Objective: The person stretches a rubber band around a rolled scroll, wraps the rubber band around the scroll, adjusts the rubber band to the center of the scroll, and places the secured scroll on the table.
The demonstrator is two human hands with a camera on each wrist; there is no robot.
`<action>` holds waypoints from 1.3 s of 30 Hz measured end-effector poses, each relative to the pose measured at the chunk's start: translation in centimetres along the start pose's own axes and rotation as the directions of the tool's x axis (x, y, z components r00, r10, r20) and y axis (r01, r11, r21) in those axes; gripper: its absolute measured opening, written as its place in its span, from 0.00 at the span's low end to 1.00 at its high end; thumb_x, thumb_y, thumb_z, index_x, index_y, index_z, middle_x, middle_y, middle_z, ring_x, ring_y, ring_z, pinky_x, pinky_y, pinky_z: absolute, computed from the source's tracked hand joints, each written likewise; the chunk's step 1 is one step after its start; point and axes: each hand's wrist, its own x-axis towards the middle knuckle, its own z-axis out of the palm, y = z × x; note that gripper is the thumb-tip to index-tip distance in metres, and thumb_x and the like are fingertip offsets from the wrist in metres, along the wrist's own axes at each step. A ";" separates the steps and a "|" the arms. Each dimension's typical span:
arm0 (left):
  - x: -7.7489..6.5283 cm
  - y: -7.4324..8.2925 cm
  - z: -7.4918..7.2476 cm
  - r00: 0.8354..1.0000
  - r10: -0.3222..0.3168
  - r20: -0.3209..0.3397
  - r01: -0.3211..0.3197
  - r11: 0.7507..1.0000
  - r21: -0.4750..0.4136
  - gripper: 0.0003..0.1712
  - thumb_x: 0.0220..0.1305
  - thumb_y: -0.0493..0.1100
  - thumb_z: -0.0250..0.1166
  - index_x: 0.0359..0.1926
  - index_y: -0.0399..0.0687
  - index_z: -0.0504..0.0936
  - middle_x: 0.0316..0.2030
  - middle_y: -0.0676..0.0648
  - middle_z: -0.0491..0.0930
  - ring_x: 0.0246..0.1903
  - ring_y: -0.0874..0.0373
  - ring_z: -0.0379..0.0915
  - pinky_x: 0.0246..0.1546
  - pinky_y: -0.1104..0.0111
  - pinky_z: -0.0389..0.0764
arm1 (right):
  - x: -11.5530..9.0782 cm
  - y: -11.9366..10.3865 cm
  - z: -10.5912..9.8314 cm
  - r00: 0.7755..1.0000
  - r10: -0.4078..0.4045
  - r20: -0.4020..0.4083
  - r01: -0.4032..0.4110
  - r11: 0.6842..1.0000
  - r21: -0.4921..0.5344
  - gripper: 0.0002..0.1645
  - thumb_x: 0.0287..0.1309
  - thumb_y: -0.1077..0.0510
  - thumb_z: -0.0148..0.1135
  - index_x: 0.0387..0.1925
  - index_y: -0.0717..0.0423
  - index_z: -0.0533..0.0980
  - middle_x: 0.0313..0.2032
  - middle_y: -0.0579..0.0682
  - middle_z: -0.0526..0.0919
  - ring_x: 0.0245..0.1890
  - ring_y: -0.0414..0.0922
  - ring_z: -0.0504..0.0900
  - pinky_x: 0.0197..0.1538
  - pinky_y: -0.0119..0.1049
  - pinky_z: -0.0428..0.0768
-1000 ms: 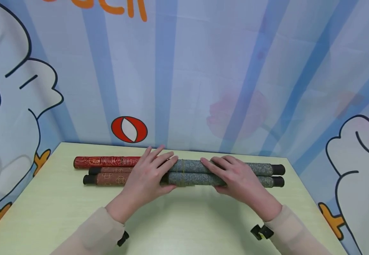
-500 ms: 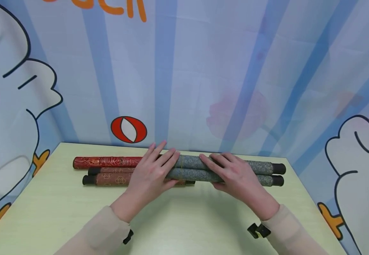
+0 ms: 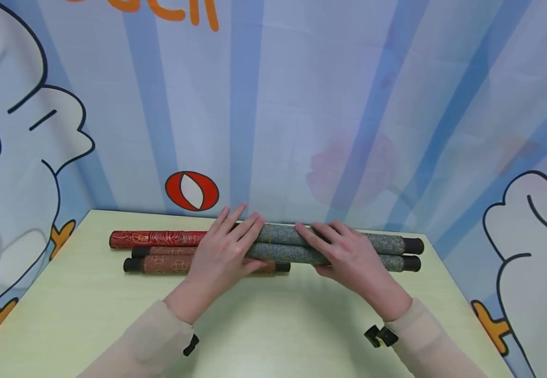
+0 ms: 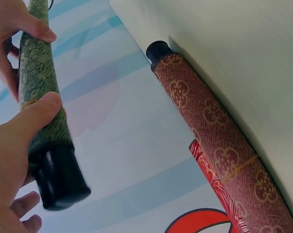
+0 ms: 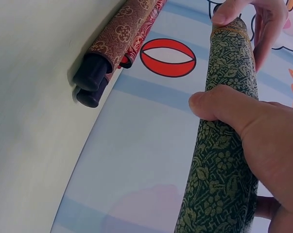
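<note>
Both hands grip a dark green patterned hanging scroll (image 3: 280,252), rolled from both ends into two parallel rolls with black end knobs. My left hand (image 3: 221,257) holds it near its left end, thumb in front and fingers over the top. Around its middle, my right hand (image 3: 349,257) grips it the same way. In the left wrist view the scroll (image 4: 38,73) is raised off the table. A brown patterned scroll (image 3: 169,264), also a double roll, lies below and left, partly behind the left hand. Behind it lies a red patterned scroll (image 3: 157,239), its right part hidden.
The pale yellow-green table (image 3: 273,325) ends at a light blue striped backdrop (image 3: 282,121) with cartoon figures, close behind the scrolls. A yellowish cord (image 5: 231,31) circles the green scroll near the left hand.
Both hands have lifted the green scroll slightly up and away from the viewer. The brown scroll's right black knob has come into view beneath it; brown and red scrolls stay put.
</note>
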 end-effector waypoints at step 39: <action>-0.2 -0.3 -0.2 1.000 -0.024 0.013 0.024 1.000 0.007 0.52 0.48 0.61 0.87 0.70 0.41 0.81 0.64 0.41 0.83 0.72 0.39 0.71 0.76 0.47 0.67 | 0.4 -0.2 0.3 1.000 -0.013 -0.028 0.012 0.999 -0.034 0.62 0.40 0.42 0.91 0.76 0.48 0.72 0.57 0.56 0.84 0.50 0.56 0.84 0.46 0.50 0.89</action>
